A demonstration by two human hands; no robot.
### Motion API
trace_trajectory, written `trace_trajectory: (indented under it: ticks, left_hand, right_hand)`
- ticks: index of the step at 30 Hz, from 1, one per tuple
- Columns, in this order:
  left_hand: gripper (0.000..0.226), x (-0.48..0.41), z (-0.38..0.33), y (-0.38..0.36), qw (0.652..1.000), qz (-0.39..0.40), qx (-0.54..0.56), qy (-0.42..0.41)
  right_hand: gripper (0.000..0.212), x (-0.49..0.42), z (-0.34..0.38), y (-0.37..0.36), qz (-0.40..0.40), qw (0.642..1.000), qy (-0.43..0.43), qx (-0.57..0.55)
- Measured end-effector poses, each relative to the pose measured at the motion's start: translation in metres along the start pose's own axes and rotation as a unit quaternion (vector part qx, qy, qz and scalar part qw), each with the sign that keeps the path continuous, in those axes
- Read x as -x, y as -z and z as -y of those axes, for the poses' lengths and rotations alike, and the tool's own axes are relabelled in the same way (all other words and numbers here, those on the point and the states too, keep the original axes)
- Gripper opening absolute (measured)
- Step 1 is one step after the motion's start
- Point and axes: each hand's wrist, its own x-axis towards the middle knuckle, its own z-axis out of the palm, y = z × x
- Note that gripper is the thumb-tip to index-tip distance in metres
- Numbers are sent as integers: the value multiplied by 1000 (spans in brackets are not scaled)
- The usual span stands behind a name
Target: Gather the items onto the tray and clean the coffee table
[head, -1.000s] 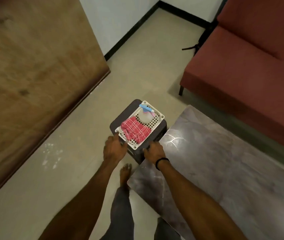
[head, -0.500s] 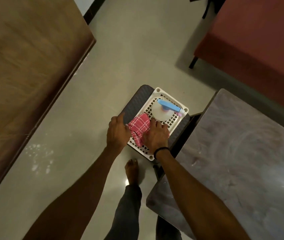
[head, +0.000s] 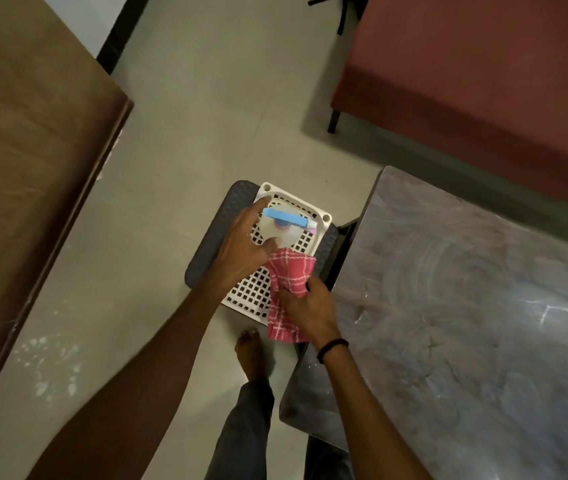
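Pale floor tiles [head: 178,140] surround a grey coffee table [head: 466,306]; at its corner a dark stool [head: 206,251] carries the white perforated tray [head: 248,292].

1. Nearest, the right hand [head: 310,306] pinches the red checked cloth [head: 293,268], which hangs over the tray's near edge. It is judged soft and light, so any fold will serve.
2. Farther, the left hand [head: 241,244] wraps the spray bottle [head: 282,233] standing in the tray. It is probably rigid and smooth, so grasp the body.

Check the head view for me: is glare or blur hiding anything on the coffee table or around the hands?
Head view: dim, warm light, with white glare streaks on the coffee table towards its right side. Head view: the wooden panel at left is smeared by blur; the left hand gripping the spray bottle, the right hand pinching the red checked cloth and the white tray read fairly sharp.
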Motion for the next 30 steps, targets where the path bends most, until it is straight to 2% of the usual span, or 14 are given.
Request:
trace_trajectory:
  ticks: [2,4,7,10,14,17,23,25,30]
  left_hand:
    - [68,-5,-4,-10,999,11,36,15]
    - [53,-8,-6,-18,998,-16,54,10]
    - [35,-13,-2,-23,996,-78,7,-35]
    - [35,-16,1,-27,991,-111,-25,-70]
    - [28,-4,-5,-38,993,-102,25,-57]
    - [41,5,-12,-52,992,-96,36,-70]
    - [59,5,-10,-61,982,-137,-18,-126]
    - [54,0,-10,-61,975,-154,-31,-157]
    - [43,-3,-29,-57,957,-208,28,-199]
  right_hand:
    - [20,8,-7,10,-14,998,-26,-48]
    - [19,14,-14,19,-36,994,-57,-89]
    - [20,22,-25,28,-82,981,-104,-141]
    - [23,29,-37,35,-108,968,-144,-172]
    - [24,39,-46,43,-127,954,-157,-221]
    - [21,45,-49,49,-135,947,-160,-245]
    - [19,53,-57,50,-144,943,-169,-248]
    - [24,56,-58,49,-146,944,-170,-242]
    - [23,62,-55,48,-154,939,-170,-255]
